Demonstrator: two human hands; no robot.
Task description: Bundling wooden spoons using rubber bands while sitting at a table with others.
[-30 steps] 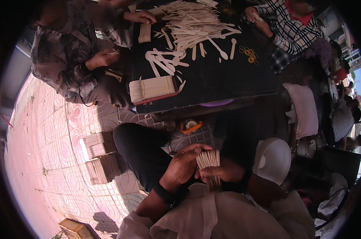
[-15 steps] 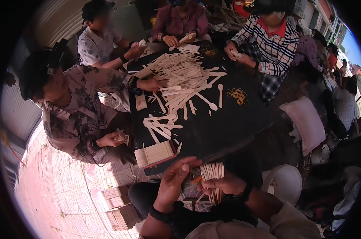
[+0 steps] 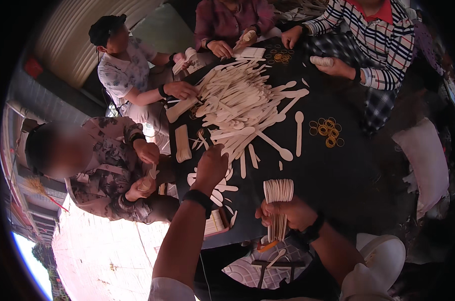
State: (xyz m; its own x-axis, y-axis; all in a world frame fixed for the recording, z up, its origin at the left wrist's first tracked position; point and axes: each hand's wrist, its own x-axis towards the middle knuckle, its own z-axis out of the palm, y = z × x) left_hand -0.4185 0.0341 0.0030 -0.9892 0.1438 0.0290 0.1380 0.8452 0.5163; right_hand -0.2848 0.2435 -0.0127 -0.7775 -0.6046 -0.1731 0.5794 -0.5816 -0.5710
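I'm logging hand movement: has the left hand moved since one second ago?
Yes: the left hand moved forward, from short of the black table to the spoon pile on it.

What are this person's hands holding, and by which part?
The right hand grips a bundle of wooden spoons around its middle, below the fanned top. The left hand is at the spoon pile; whether it holds one cannot be told.

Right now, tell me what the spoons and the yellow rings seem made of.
Spoons: probably wood, matte and apparently uncoated, judging by their pale tan colour and flat, thin shape.
Rings: likely rubber; thin, yellow loops lying loosely heaped; finish too small to tell.
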